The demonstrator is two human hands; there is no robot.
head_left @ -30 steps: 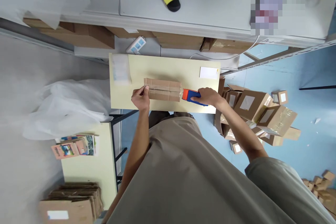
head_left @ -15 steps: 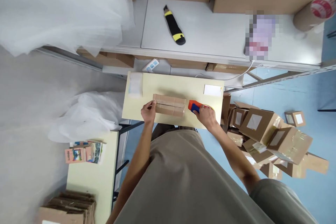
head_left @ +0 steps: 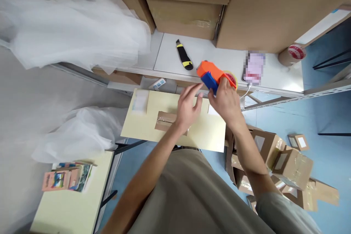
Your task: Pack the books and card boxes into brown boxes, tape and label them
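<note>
My right hand (head_left: 226, 102) grips an orange and blue tape dispenser (head_left: 210, 70) with a roll of tape in it, raised above the table near the shelf edge. Just left of the dispenser is my left hand (head_left: 188, 106), empty, its fingers apart and pointing toward the dispenser's front. Beneath my left hand, a flat brown cardboard box (head_left: 164, 121) with a seam along its top lies on the cream table (head_left: 208, 135). My left hand and wrist hide part of the box.
On the shelf (head_left: 170, 47) lie a black and yellow utility knife (head_left: 184, 55), a blurred phone (head_left: 254, 67) and a tape roll (head_left: 292, 55). White foam sheets (head_left: 82, 29) hang at left. Books (head_left: 67, 178) rest on a side table; cardboard boxes (head_left: 293, 164) are heaped at right.
My left hand has let go of the box's left end and moved right and up. My right hand has lifted the tape dispenser up from the table. The view has tilted upward.
</note>
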